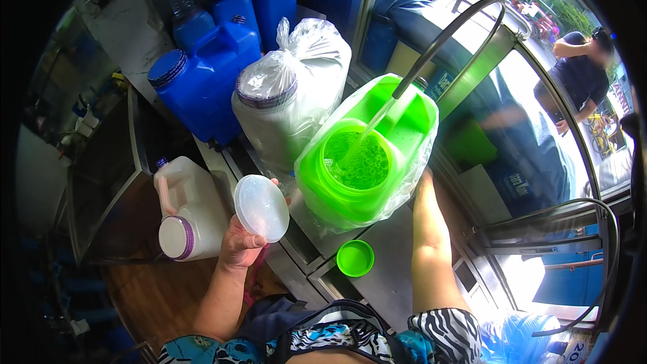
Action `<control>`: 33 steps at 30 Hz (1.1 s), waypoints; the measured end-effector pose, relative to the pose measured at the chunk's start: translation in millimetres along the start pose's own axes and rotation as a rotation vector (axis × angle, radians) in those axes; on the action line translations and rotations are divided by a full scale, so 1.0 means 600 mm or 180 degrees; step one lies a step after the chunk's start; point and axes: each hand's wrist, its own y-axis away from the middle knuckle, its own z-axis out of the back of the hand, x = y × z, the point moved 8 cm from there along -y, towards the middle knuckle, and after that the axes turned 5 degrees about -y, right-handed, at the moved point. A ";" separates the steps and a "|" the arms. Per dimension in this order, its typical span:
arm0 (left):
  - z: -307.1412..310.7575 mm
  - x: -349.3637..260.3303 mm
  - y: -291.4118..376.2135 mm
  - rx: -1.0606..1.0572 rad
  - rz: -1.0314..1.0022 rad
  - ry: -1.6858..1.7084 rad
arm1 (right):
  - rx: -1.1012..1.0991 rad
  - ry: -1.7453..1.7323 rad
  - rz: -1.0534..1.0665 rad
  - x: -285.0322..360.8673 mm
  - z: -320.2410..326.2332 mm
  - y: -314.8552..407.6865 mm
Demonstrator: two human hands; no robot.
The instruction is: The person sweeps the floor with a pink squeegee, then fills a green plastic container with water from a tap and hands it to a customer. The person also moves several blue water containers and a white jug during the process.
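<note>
My left hand point(245, 240) holds a translucent round plastic cap point(262, 208), left of a green plastic water jug point(349, 205). Water pours from a curved metal spout point(429, 55) into the jug's wide round mouth, where it bubbles. Clear plastic wrap surrounds the jug. My right forearm reaches up along the jug's right side; the right hand is hidden behind the jug and its wrap, so its grip cannot be seen. A green screw lid point(355, 258) lies on the metal counter point(389, 263) below the jug.
A white jug in a clear bag point(283, 121) stands left of the green one, with a blue jug point(212, 76) beyond. A whitish jug with a purple-rimmed lid point(202, 212) is at left. More blue containers point(275, 2) stand behind. A person point(576, 76) is outside the window.
</note>
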 end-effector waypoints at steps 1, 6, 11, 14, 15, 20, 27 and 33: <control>-0.001 0.000 0.000 0.0000 0.0004 -0.0004 | -0.0009 0.0001 -0.0004 -0.001 0.002 0.002; -0.003 -0.001 -0.001 0.0006 0.0005 -0.0022 | -0.0018 -0.0024 -0.0013 -0.005 0.006 0.008; -0.006 0.000 -0.001 -0.0008 0.0035 -0.0031 | -0.0016 -0.0030 -0.0013 -0.003 0.007 0.008; -0.009 0.001 -0.002 0.0007 0.0060 -0.0034 | -0.0012 -0.0020 0.0005 0.002 0.005 0.005; -0.009 0.000 -0.002 0.0010 0.0055 -0.0013 | -0.0010 -0.0013 0.0005 0.004 0.003 0.003; -0.012 -0.001 -0.004 0.0016 0.0003 -0.0025 | 0.0016 -0.0003 0.0076 0.019 -0.011 -0.020; -0.015 0.003 -0.006 0.0033 0.0015 -0.0005 | 0.0087 0.0122 0.0340 0.050 -0.044 -0.099; -0.014 0.005 -0.012 -0.0013 0.0028 -0.0136 | 0.0160 0.0971 0.0635 0.054 -0.049 -0.177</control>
